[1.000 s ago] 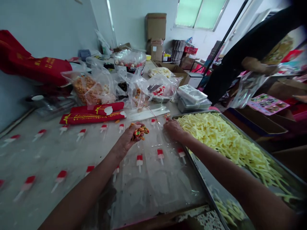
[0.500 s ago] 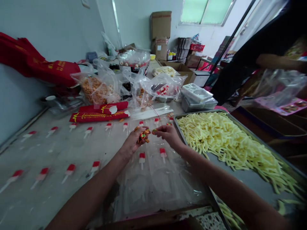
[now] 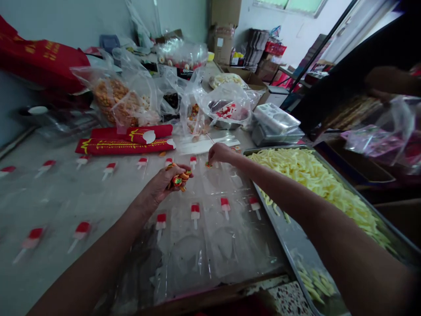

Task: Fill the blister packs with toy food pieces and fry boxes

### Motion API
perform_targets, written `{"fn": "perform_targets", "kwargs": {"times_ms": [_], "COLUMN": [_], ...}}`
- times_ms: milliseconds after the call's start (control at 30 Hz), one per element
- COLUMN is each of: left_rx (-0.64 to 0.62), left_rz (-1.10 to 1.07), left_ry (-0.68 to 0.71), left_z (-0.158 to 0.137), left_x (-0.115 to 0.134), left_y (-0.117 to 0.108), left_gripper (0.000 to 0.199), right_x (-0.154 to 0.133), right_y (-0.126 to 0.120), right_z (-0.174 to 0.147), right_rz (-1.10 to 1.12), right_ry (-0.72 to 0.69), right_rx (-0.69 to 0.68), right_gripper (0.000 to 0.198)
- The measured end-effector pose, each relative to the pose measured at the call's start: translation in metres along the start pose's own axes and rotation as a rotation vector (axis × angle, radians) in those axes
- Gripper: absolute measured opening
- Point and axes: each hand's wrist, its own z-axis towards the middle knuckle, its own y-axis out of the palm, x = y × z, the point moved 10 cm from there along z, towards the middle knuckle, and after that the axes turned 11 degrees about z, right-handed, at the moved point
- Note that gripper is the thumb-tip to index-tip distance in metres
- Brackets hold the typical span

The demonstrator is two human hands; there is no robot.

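Clear, glossy plastic sheets point(image 3: 187, 245) with moulded hollows catch streaks of light. On them sit smooth red-and-white lolly shapes point(image 3: 195, 211) that look like plastic or rubber. Small burger-like pieces point(image 3: 179, 181) have a slight sheen. A smooth grey metal tray point(image 3: 282, 230) holds pale yellow strips point(image 3: 305, 173) with a soft, waxy-looking surface. Behind, thin see-through plastic bags point(image 3: 113, 101) crinkle and shine, near a polished metal bowl point(image 3: 226, 125). Brown boxes point(image 3: 224, 46) look like matt cardboard; a draped red bag point(image 3: 62, 59) resembles cloth.

Right hand's point(image 3: 221, 153) grip unclear; window point(image 3: 301, 5) cropped
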Motion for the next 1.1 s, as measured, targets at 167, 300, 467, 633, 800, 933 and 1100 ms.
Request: {"fn": "perform_targets", "kwargs": {"times_ms": [167, 300, 467, 633, 800, 933, 1100], "left_rx": [-0.027, -0.034, -0.072, -0.077, 0.042, 0.074, 0.143], "left_rz": [0.050, -0.003, -0.093, -0.069, 0.032, 0.053, 0.009], "left_ry": [0.033, 0.099, 0.158, 0.144, 0.077, -0.122, -0.137], "left_z": [-0.010, -0.022, -0.034, -0.031, -0.027, -0.039, -0.048], "left_x": [0.000, 0.009, 0.015, 0.005, -0.010, -0.034, -0.048], "left_y": [-0.010, -0.006, 0.011, 0.022, 0.018, 0.009, -0.015], "left_gripper": [0.035, 0.030, 0.035, 0.062, 0.039, 0.022, 0.034], "right_x": [0.027, 0.058, 0.048, -0.016, -0.082, -0.081, -0.072], "right_y": [-0.044, -0.049, -0.048, 0.005, 0.068, 0.084, 0.090], "right_z": [-0.031, -0.064, -0.092, -0.104, -0.111, -0.113, -0.110], "right_rz": [-0.129, -0.321, -0.252, 0.534, 0.876, 0.879, 0.939], "right_ry": [0.000, 0.045, -0.025, -0.119, -0.223, -0.221, -0.165], "right_rx": [0.060, 0.184, 0.372, 0.132, -0.065, 0.019, 0.050], "right_gripper": [0.014, 0.016, 0.018, 0.041, 0.038, 0.029, 0.028]}}
